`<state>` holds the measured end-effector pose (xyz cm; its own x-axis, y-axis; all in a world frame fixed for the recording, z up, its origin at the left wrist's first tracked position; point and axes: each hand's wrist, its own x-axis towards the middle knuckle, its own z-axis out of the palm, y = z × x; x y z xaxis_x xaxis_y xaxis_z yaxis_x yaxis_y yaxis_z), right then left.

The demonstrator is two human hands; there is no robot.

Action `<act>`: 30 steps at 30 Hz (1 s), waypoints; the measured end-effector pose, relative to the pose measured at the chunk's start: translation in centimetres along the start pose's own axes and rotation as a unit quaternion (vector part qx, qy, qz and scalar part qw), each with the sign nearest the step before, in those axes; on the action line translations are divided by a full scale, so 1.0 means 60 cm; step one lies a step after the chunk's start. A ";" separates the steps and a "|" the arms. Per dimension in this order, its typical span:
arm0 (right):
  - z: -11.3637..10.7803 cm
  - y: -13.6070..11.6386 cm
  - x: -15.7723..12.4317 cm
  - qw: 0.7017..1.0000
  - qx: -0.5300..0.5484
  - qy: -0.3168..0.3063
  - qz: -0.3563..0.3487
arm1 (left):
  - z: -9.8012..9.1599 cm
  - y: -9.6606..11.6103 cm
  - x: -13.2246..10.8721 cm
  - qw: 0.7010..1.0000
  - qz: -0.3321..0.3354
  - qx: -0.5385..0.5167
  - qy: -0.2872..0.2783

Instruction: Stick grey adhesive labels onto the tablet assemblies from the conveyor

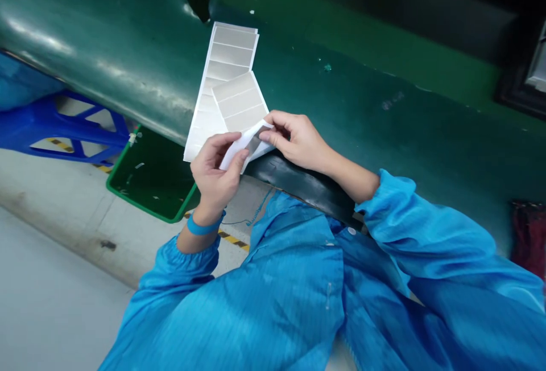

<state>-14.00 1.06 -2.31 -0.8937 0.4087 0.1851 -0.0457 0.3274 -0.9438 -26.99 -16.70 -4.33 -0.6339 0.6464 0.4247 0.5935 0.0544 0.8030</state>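
Left hand (pixel 214 172): grip clenched on curled corner of label sheet (pixel 224 92). Right hand (pixel 296 140): pinching same corner.

Green bin (pixel 136 206) beside blue stool (pixel 63 126)

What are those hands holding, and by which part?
Both hands hold a white sheet of grey labels by its curled lower end: the left hand and the right hand each pinch it between thumb and fingers.
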 end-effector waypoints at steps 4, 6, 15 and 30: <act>-0.002 -0.006 -0.006 1.000 0.000 0.018 -0.010 | -0.005 0.003 0.003 0.999 -0.030 0.029 0.024; -0.003 -0.004 -0.006 1.000 0.020 0.018 -0.007 | -0.007 0.006 0.005 0.999 -0.033 0.015 0.018; 0.005 -0.004 -0.011 0.996 -0.086 0.031 -0.021 | -0.005 0.027 0.001 0.998 0.010 0.054 -0.003; -0.006 -0.043 -0.027 0.934 -0.354 -0.004 -0.044 | -0.008 0.038 0.007 0.999 0.011 0.047 -0.021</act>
<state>-12.30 -0.14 -0.05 -0.9040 0.3478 0.2487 0.1845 0.8420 -0.5070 -26.14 -16.70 -2.13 -0.6004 0.6789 0.4227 0.6520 0.1095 0.7503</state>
